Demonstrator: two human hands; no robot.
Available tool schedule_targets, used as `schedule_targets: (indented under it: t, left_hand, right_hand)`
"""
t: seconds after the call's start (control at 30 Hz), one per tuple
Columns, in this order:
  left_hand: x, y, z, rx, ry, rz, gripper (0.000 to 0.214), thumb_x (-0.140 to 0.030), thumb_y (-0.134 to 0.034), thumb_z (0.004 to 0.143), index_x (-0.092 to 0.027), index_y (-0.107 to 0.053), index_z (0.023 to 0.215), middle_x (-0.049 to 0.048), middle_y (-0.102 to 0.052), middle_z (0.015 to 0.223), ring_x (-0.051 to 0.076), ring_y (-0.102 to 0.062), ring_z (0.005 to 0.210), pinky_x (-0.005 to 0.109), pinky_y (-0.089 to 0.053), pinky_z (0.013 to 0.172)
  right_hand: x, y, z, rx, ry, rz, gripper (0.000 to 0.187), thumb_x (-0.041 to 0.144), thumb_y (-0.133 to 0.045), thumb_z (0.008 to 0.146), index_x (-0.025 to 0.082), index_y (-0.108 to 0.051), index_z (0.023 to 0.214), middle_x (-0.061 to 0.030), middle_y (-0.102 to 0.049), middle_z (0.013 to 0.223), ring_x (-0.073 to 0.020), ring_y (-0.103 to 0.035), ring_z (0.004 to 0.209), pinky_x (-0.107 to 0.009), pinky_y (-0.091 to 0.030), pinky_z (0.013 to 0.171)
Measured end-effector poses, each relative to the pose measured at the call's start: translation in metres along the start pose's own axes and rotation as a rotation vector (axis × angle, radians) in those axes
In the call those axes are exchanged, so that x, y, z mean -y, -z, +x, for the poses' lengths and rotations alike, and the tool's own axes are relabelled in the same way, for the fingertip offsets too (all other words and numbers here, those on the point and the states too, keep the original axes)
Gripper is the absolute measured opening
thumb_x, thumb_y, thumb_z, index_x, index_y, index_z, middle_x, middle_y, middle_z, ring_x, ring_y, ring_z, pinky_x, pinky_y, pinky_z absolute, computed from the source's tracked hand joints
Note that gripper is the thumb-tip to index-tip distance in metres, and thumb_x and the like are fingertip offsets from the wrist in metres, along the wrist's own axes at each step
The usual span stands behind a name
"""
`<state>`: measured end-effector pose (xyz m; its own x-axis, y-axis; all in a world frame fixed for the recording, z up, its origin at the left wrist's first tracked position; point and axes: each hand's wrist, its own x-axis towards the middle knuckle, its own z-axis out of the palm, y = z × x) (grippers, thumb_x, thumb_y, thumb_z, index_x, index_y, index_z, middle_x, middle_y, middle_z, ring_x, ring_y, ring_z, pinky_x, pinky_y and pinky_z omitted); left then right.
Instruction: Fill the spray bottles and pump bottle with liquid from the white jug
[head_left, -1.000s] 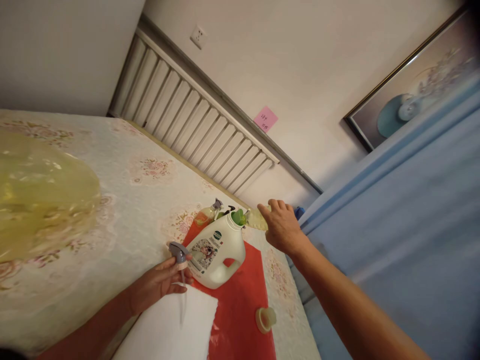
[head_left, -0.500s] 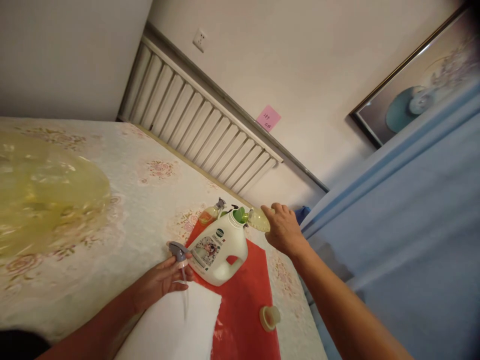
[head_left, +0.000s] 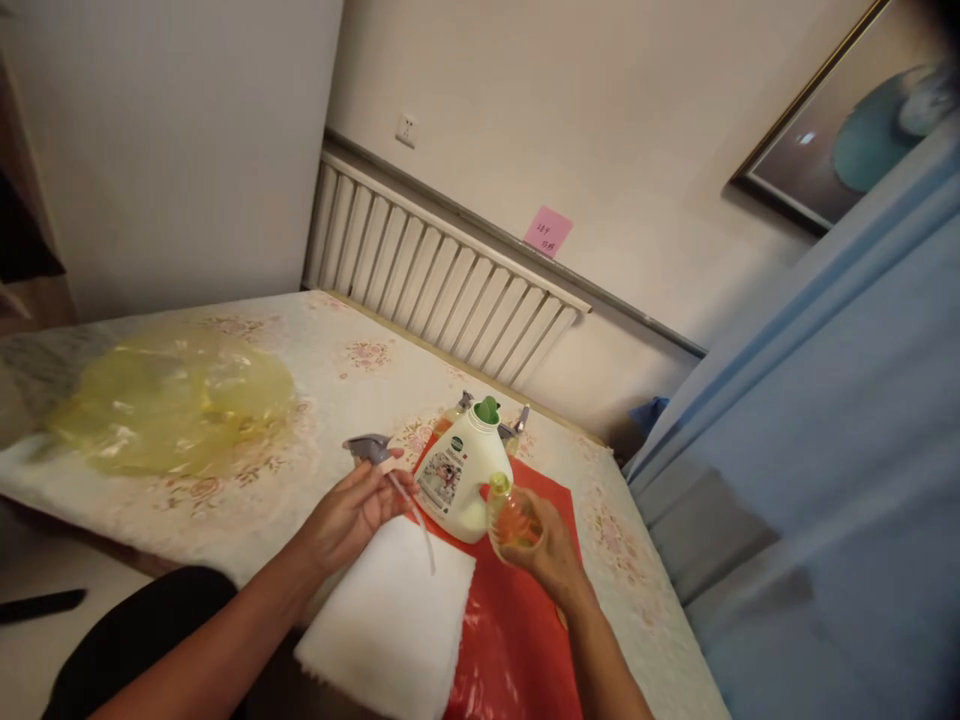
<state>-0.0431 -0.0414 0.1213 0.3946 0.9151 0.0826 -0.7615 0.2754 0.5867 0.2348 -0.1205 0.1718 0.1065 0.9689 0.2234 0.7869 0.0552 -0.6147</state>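
My left hand [head_left: 367,505] holds a grey spray nozzle [head_left: 369,447] between thumb and fingers, its thin dip tube [head_left: 420,525] hanging over a white cloth [head_left: 394,620]. My right hand [head_left: 547,545] is wrapped round a small clear bottle [head_left: 511,518] with its open neck upward; the red beneath shows through it. Just behind the bottle stands a white detergent jug [head_left: 457,475], uncapped, with a green spout [head_left: 487,408] in its mouth. The jug rests on a red sheet [head_left: 499,645]. Behind it, partly hidden, are spray bottles with grey heads [head_left: 519,425].
A crumpled yellow plastic bag [head_left: 180,405] lies on the left of the flowered tablecloth [head_left: 367,395]. Beyond the table's back edge is a white radiator [head_left: 442,265] along the wall. A blue curtain [head_left: 810,450] hangs on the right.
My right hand has drawn the bottle away from the jug's mouth, toward me, and turned it neck up. My left hand keeps the spray nozzle, its tube swung rightward. The view has shifted.
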Motion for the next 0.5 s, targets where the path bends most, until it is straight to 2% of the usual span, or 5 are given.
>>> schedule_targets:
  t: [0.13, 0.23, 0.37, 0.5]
  left_hand:
    - [-0.017, -0.045, -0.003, 0.039, -0.102, 0.057, 0.031, -0.023, -0.064, 0.088, -0.017, -0.055, 0.117, 0.0077, -0.071, 0.09, 0.022, -0.07, 0.088, 0.033, -0.058, 0.076]
    - [-0.02, -0.068, -0.004, 0.069, -0.156, 0.09, 0.03, -0.023, -0.063, 0.089, -0.016, -0.055, 0.117, 0.0073, -0.071, 0.089, 0.021, -0.07, 0.087, 0.032, -0.059, 0.074]
    - [-0.014, -0.086, -0.003, 0.087, -0.171, 0.117, 0.029, -0.023, -0.062, 0.09, -0.017, -0.054, 0.118, 0.0068, -0.071, 0.088, 0.02, -0.07, 0.087, 0.031, -0.06, 0.074]
    - [-0.004, -0.093, -0.001, 0.118, -0.146, 0.161, 0.032, -0.026, -0.063, 0.09, -0.017, -0.053, 0.118, 0.0077, -0.071, 0.089, 0.021, -0.07, 0.088, 0.03, -0.059, 0.074]
  right_hand:
    - [-0.007, -0.025, -0.039, -0.016, -0.047, 0.175, 0.065, 0.019, -0.075, 0.061, 0.025, -0.059, 0.123, -0.0058, -0.066, 0.116, -0.0278, -0.063, 0.106, -0.041, -0.052, 0.09]
    - [-0.008, -0.036, -0.058, -0.02, -0.053, 0.254, 0.062, 0.016, -0.075, 0.058, 0.025, -0.063, 0.119, -0.0047, -0.067, 0.113, -0.0277, -0.062, 0.107, -0.039, -0.051, 0.091]
    - [-0.008, -0.042, -0.073, -0.04, -0.043, 0.285, 0.063, 0.013, -0.075, 0.056, 0.026, -0.065, 0.117, -0.0038, -0.067, 0.11, -0.0274, -0.063, 0.104, -0.038, -0.051, 0.091]
    - [-0.01, -0.043, -0.081, -0.058, -0.03, 0.346, 0.066, 0.015, -0.076, 0.056, 0.025, -0.064, 0.119, -0.0043, -0.067, 0.114, -0.0277, -0.062, 0.107, -0.038, -0.051, 0.093]
